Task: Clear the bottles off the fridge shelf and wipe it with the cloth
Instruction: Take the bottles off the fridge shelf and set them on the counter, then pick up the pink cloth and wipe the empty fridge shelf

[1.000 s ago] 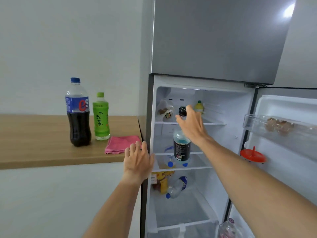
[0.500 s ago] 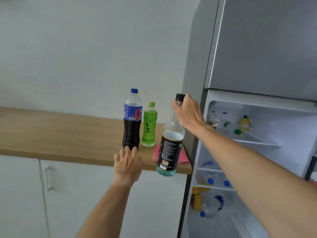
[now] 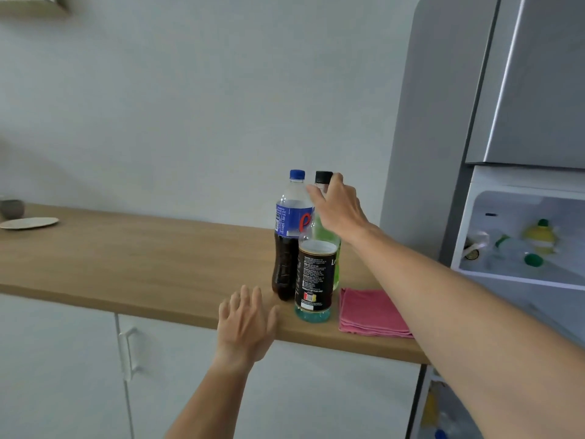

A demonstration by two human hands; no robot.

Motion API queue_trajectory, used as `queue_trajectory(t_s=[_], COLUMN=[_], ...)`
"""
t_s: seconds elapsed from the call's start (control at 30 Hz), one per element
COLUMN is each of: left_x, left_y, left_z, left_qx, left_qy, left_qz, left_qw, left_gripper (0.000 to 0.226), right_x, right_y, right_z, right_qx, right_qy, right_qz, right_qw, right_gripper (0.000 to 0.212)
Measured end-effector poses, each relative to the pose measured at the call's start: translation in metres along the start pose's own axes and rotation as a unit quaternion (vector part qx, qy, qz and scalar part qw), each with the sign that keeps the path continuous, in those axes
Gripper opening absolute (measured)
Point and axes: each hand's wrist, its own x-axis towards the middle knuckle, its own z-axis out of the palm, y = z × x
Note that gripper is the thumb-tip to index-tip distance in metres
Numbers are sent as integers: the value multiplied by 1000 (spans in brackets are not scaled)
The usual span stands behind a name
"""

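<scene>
Wooden bench (image 3: pixel 142 258) beside the open fridge (image 3: pixel 519 242) carries the black-labelled bottle (image 3: pixel 315 280), standing upright at the front edge, just beside the pink cloth (image 3: pixel 370 312). Right hand (image 3: pixel 340 210) grip is closed around its neck under the black cap. Left hand (image 3: pixel 245 321) hovers spread, holding nothing. Cola bottle (image 3: pixel 289 236) and green bottle (image 3: pixel 329 239) stand behind. Shelf (image 3: pixel 519 277) retains small items; wiping is not started.
</scene>
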Motion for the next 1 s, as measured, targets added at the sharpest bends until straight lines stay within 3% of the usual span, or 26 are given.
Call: queue_trajectory(t_s=[0.13,0.23,0.27,0.33,0.4,0.47,0.6,0.8,1.0], left_x=[-7,-14,-17,-23,-28,-33,-52,-77,-108], left_y=[4,7,8,12,17,22,36,60,111], left_z=[14,22,24,22,18,15,8,9,18], left_qx=[2,14,18,29,37,33,51,1,-51], left_qy=[5,26,31,34,30,34,75,79,28], left_qz=[-1,-4,-4,-5,-2,-5,-22,45,146], left_qw=[1000,1000,999,999,999,999,996,996,988], left_gripper=[53,56,59,76,87,76,42,30,26], right_x=[-21,-59,-72,-99,-118,-128,-142,-178,-214], right_y=[31,87,107,138,153,159,156,162,177], right_z=[2,8,10,16,21,24,16,-9,-58], right_qx=[57,-23,-106,-268,-309,-301,-307,-291,-259], right_qy=[32,45,0,-151,-260,-292,-290,-223,-227], right_qz=[-8,28,56,125,171,180,156,36,13], right_qw=[998,998,993,943,899,890,893,930,939], right_gripper=[64,47,46,71,99,107,100,64,58])
